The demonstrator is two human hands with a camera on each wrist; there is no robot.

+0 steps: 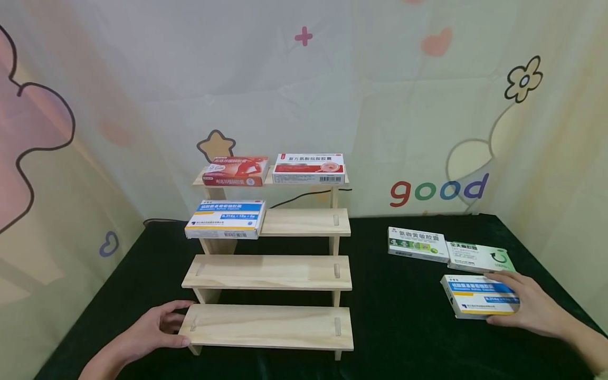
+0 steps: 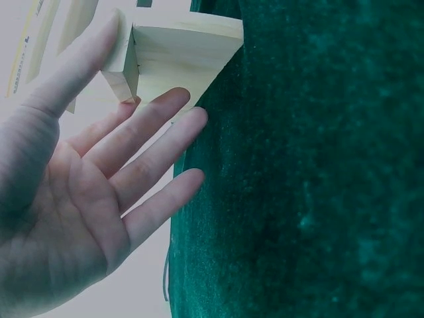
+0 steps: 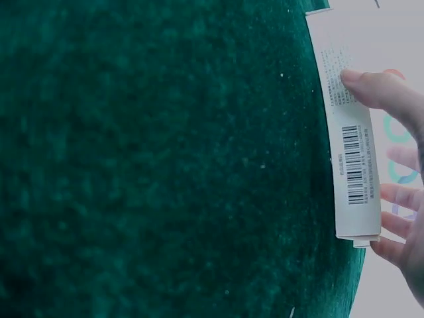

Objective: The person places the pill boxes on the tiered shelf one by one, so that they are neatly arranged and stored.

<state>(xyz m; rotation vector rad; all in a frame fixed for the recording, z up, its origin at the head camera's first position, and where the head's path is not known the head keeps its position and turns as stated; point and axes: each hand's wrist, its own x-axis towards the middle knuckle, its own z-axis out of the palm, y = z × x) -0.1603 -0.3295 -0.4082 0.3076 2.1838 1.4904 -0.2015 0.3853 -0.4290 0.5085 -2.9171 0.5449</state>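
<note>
Stand [image 1: 266,273], boxes [image 1: 418,244] on green cloth [image 1: 399,327]

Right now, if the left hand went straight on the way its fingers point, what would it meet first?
Most likely the lowest wooden shelf, whose end lies right by the left hand, though depth is unclear and fingers might slip beneath.

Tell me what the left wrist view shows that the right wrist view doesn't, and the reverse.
Only the left wrist view: the left grip, palm visible, and the wooden shelf. Only the right wrist view: the right grip holding a box with its barcode visible. Both: the green cloth.
</note>
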